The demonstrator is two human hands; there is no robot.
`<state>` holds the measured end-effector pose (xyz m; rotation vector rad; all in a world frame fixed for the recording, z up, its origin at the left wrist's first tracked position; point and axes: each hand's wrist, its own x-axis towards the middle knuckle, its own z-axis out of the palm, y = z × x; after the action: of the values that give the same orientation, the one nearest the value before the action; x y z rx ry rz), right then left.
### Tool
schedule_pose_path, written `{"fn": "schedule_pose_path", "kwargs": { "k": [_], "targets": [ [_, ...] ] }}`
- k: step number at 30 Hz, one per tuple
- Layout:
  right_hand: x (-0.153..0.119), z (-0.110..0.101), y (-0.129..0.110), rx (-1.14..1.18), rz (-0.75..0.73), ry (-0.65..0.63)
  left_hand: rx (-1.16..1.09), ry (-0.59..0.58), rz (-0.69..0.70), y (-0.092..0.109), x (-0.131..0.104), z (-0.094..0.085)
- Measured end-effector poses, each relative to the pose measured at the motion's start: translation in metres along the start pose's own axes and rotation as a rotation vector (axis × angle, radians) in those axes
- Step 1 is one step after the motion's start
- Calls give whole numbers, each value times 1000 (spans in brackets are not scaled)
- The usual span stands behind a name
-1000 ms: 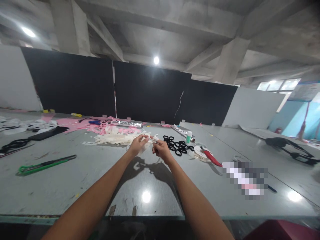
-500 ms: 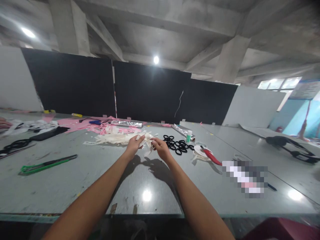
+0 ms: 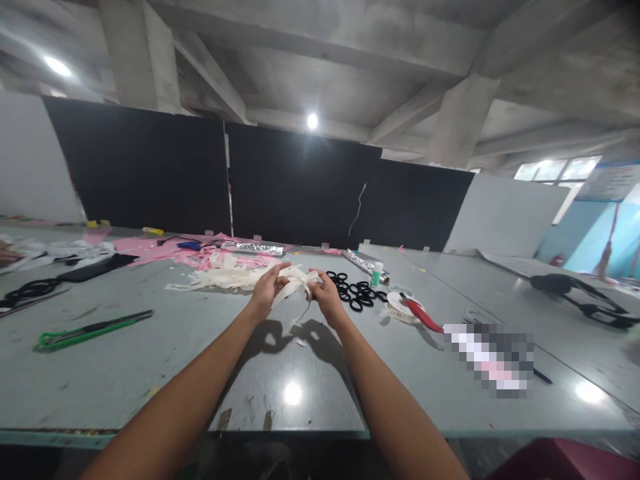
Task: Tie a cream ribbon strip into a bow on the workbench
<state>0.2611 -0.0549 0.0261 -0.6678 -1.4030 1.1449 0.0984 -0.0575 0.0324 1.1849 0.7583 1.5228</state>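
My left hand [image 3: 267,292] and my right hand [image 3: 325,295] are raised over the middle of the table, a short gap apart. Between them is a cream-white strip [image 3: 297,279], gathered in the centre with loose ends. Fingers and thumb of each hand pinch one side of it. One thin end hangs down toward the table. Behind my left hand lies a pile of cream-white strips [image 3: 227,277]. Several black elastic rings [image 3: 356,289] lie just right of my right hand. Below the hands a small white scrap [image 3: 301,343] rests on the table [image 3: 210,373].
A green box cutter [image 3: 95,330] lies at left. Pink scraps [image 3: 150,247] and foil rolls [image 3: 257,249] are at the back. Rightward are a glue stick [image 3: 377,274], a white tape roll [image 3: 403,303] and a red-handled tool [image 3: 423,313]. Another person's hand [image 3: 7,253] shows far left.
The strip between my hands is spread wider, and my fingers have shifted outward along it. A thin end now hangs lower, and the small white scrap shows on the table beneath.
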Motion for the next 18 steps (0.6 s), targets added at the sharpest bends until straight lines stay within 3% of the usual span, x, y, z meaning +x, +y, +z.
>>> {"fn": "schedule_pose_path", "kwargs": {
  "k": [3, 6, 8, 10, 13, 15, 18],
  "targets": [
    [-4, 1, -6, 165, 118, -59, 70, -84, 13, 0, -2, 0],
    [-9, 5, -6, 223, 205, -135, 154, -325, -62, 2, -9, 5],
    [-12, 9, -4, 189, 209, -162, 181, -427, -77, 2, -13, 9],
    [-13, 12, -2, 116, 194, -184, 204, -413, -17, 1, -12, 11],
    [-12, 10, -2, 13, 143, -151, 260, -258, 115, 0, -7, 10],
    [-12, 6, -4, 6, 118, -111, 281, -180, 143, -1, -5, 9],
    [-13, 3, -7, 94, 188, -149, 303, -169, 143, -1, -5, 7]
  ]
}}
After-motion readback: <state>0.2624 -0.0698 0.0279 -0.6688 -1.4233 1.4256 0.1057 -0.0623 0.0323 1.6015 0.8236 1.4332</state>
